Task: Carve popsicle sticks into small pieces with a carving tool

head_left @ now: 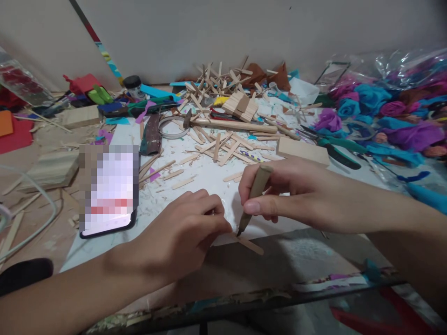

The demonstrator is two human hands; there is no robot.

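Note:
My right hand (279,195) is closed round the thick brown handle of a small carving tool (260,181), held slanted with its dark narrow tip pointing down. The tip meets a flat wooden craft stick (250,245) near the tips of my left fingers. With its fingers curled, my left hand (195,228) pinches the far end of that stick against the work surface. Those fingertips hide part of the stick. The near rounded end sticks out toward the lower right. Whether the tip has cut into the wood I cannot tell.
A phone (111,195) lies left of my left hand. Beyond my hands are a hammer (230,124), loose craft sticks (223,149), a wood block (302,151) and green-handled pliers (340,151). Crepe paper flowers (373,97) crowd the right. The table edge (244,295) runs close in front.

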